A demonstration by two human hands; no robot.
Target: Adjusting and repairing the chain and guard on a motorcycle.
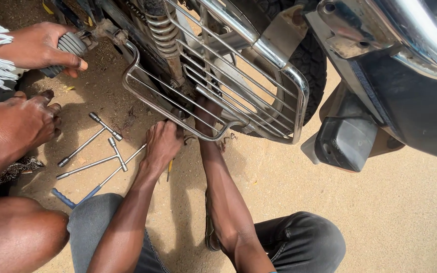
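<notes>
Head view: left hand [162,143] presses against the chrome guard's [259,108] lower edge, fingers curled, grip unclear. Right hand [209,112] reaches behind the bars, mostly hidden, can't tell grip. Tight gap near shock [167,38] & wheel [313,63]. T-wrenches [97,149] lie on sandy ground [380,212], open room to the right.

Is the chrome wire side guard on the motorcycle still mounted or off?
Mounted: the chrome wire side guard stands beside the rear wheel, not on the sand.
</notes>
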